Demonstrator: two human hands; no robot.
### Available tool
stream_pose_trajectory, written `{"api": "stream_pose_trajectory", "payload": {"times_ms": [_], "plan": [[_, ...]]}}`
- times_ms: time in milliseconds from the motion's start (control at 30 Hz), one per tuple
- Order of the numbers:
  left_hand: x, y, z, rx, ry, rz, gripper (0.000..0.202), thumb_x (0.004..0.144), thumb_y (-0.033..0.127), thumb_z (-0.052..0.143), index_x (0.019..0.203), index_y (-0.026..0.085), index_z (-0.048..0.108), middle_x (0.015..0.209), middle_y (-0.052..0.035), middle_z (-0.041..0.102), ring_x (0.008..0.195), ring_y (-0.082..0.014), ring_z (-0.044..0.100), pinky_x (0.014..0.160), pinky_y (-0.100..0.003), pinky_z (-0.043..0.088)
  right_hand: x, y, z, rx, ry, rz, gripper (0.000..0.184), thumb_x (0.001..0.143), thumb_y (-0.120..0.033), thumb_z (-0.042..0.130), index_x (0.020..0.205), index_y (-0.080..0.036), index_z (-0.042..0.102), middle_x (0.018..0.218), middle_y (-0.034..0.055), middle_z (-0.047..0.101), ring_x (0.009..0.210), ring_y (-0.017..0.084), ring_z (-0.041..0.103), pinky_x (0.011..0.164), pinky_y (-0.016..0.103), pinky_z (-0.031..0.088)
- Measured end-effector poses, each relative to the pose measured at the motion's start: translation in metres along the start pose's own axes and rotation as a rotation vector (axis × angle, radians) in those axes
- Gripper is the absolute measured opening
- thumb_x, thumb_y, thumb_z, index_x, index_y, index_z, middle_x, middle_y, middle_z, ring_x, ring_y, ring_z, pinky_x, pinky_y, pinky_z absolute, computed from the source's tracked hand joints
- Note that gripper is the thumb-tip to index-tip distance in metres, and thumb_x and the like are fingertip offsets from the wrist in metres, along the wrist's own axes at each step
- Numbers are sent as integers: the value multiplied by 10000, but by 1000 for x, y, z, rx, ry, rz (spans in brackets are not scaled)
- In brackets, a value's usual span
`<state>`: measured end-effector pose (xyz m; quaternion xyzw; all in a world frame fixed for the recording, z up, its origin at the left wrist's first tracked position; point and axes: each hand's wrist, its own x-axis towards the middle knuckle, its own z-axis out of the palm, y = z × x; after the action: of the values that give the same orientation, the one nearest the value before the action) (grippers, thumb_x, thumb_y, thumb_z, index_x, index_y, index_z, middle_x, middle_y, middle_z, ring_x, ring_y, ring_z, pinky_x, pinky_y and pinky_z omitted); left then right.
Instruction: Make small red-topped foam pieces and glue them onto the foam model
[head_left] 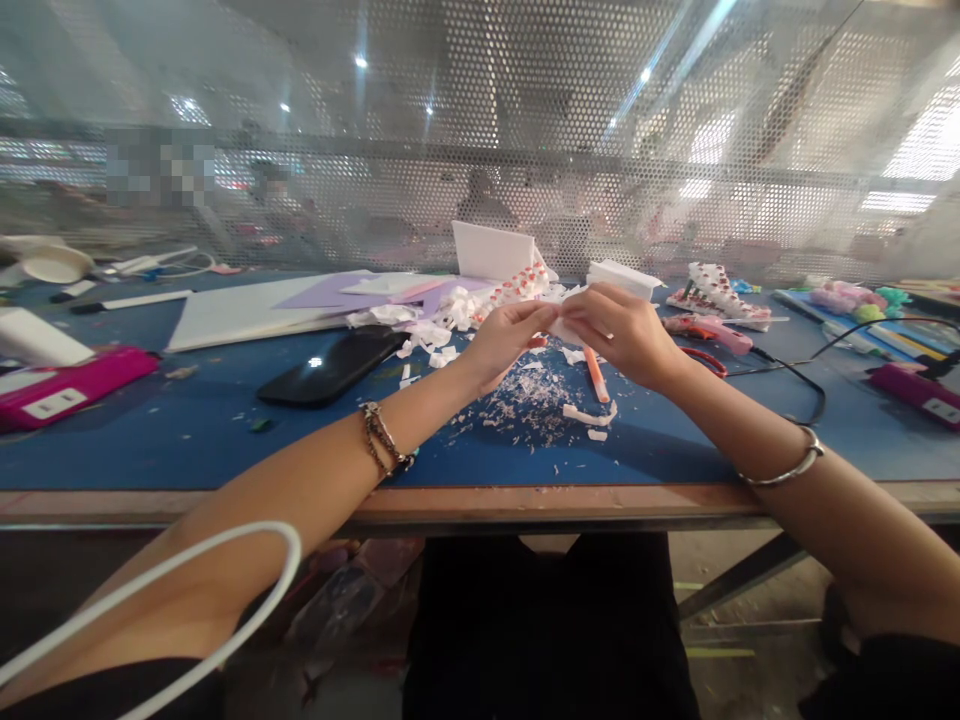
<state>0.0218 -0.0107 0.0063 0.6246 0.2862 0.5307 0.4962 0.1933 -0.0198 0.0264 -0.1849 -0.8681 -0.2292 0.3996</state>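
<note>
My left hand (504, 345) and my right hand (621, 332) meet above the middle of the blue table, fingertips pinched together. Between them is a small whitish piece (568, 335), perhaps paper or foam, mostly hidden by the fingers. Beneath the hands lie fine white shavings (525, 395) and a curled white strip (591, 413). An orange, slim tool with a pale end (596, 376) rests just below my right hand; its upper part is hidden. Crumpled white scraps (450, 312) and red-dotted white paper (521, 285) lie behind my left hand.
A black phone (334, 368) and white and purple sheets (262, 308) lie left. Farther left is a magenta power strip (82, 385). A pink glue gun (724, 335) with a black cord lies right. A white cable loop (289, 540) hangs over my left arm. Perforated metal (480, 120) stands behind.
</note>
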Motion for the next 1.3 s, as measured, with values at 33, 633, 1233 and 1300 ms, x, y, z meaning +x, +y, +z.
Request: {"api": "stream_pose_trajectory", "payload": {"times_ms": [33, 633, 1233, 1300], "plan": [[0, 1, 0, -4, 0, 0, 244, 644, 426, 682, 726, 196, 665, 686, 18, 567, 684, -67, 484, 634, -188, 382, 0, 0, 0, 27, 3, 5, 114, 867, -209, 442, 913, -154, 531, 799, 27, 570, 737, 102, 507, 669, 235, 428], [1, -2, 0, 60, -10, 17, 235, 655, 427, 674, 734, 206, 674, 693, 19, 542, 679, -64, 455, 641, -188, 379, -1, -1, -1, 54, -24, 121, 154, 869, -230, 415, 878, -157, 550, 811, 38, 594, 747, 118, 524, 679, 253, 408], [-6, 0, 5, 288, 82, 381, 301, 739, 448, 581, 788, 171, 688, 659, -2, 590, 619, -78, 474, 594, -198, 388, 3, -11, -2, 277, 119, 464, 185, 787, -321, 528, 699, -161, 498, 598, -43, 495, 559, 59, 422, 559, 219, 324], [-10, 5, 7, 388, 94, 450, 320, 759, 447, 555, 803, 159, 686, 676, -14, 611, 633, -88, 497, 601, -203, 393, 3, -12, -2, 288, 135, 456, 188, 788, -323, 529, 699, -161, 495, 604, -42, 503, 564, 59, 431, 560, 217, 328]]}}
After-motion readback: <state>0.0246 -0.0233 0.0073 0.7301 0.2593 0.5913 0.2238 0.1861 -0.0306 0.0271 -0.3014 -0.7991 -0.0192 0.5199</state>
